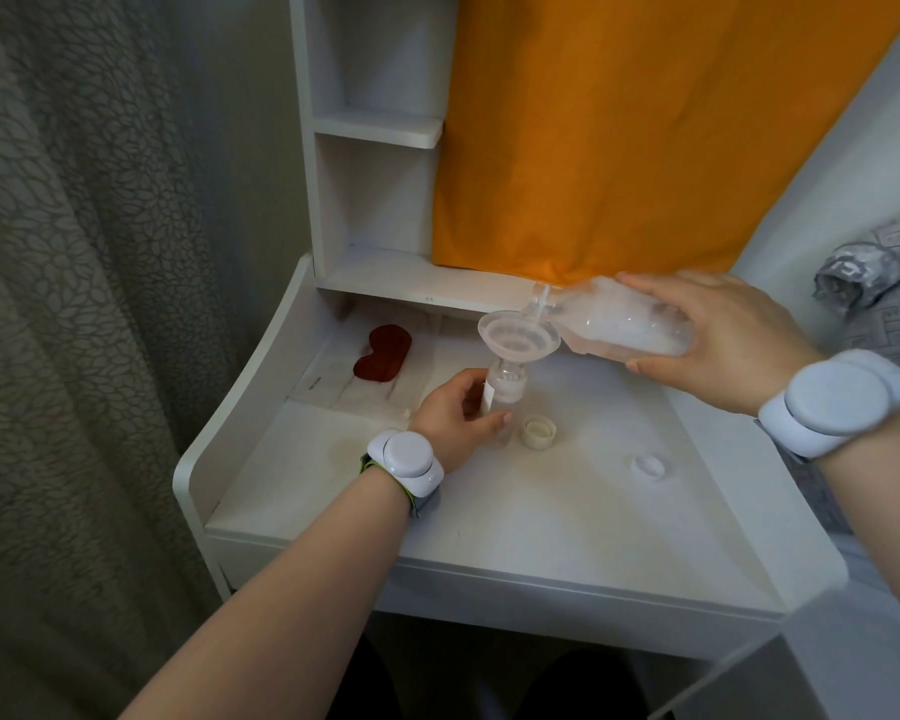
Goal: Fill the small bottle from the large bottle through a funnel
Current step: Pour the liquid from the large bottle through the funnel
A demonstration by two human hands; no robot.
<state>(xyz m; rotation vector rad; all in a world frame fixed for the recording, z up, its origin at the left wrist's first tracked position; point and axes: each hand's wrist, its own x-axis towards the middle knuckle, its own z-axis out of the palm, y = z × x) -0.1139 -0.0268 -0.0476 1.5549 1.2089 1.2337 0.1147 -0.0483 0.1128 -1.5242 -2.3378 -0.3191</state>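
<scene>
Two hands are at work over the white desk (489, 522). The left hand (455, 415) grips the small bottle (505, 394), fingers and thumb curled round its body; the bottle stands upright on the desk top, about midway between the left and right edges and nearer the back. A clear funnel (518, 336) sits in its neck. The right hand (718, 345) holds the large bottle (624, 322) from above, tipped almost flat, its mouth just over the funnel's far rim. A thin stream (543, 304) seems to run from that mouth into the funnel, though the blur makes it hard to be sure.

A cream cap (539, 431) lies just right of the small bottle, and a white cap (648, 466) lies nearer the right edge. Toward the back left corner a dark red object (383, 353) rests on pale paper. An orange cloth (645, 122) hangs behind the back edge.
</scene>
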